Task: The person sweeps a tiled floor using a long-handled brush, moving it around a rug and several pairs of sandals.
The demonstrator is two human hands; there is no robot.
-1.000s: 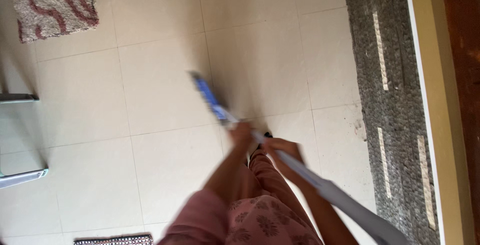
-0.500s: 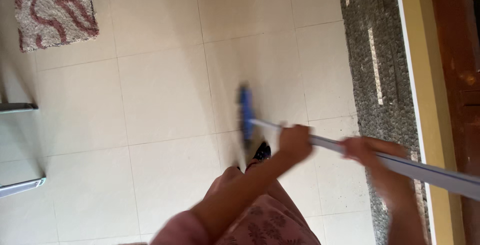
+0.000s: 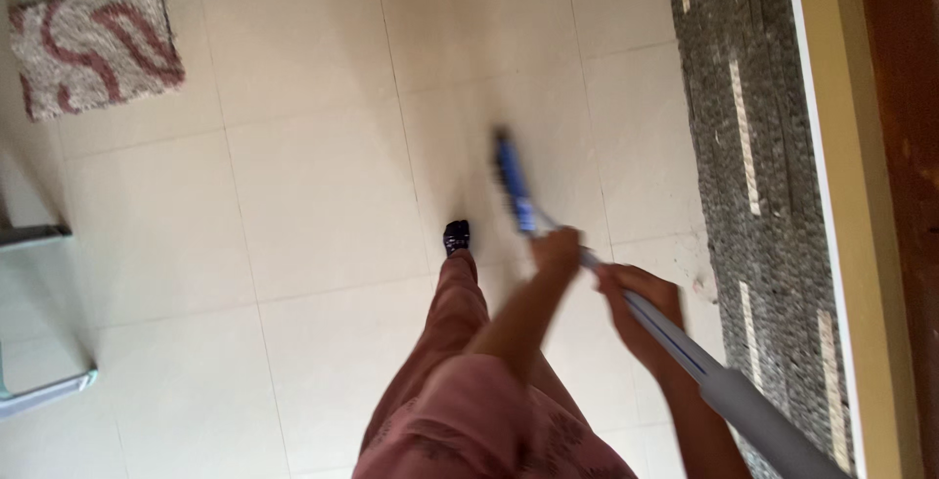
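Since the earlier frame, you swung the mop (image 3: pixel 626 313) back in and your 2 hands drew closer. Your left hand (image 3: pixel 558 247) wrapped the pole near the blue head (image 3: pixel 513 183) at frame center; your right hand (image 3: pixel 641 305) clamped it just below. The head lay on the cream tile floor (image 3: pixel 313 185), with the patterned rug (image 3: pixel 93 44) upper left.

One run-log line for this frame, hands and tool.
left hand: grips mop handle low | right hand: grips handle higher | blue mop head: on tiled floor | foot: beside head
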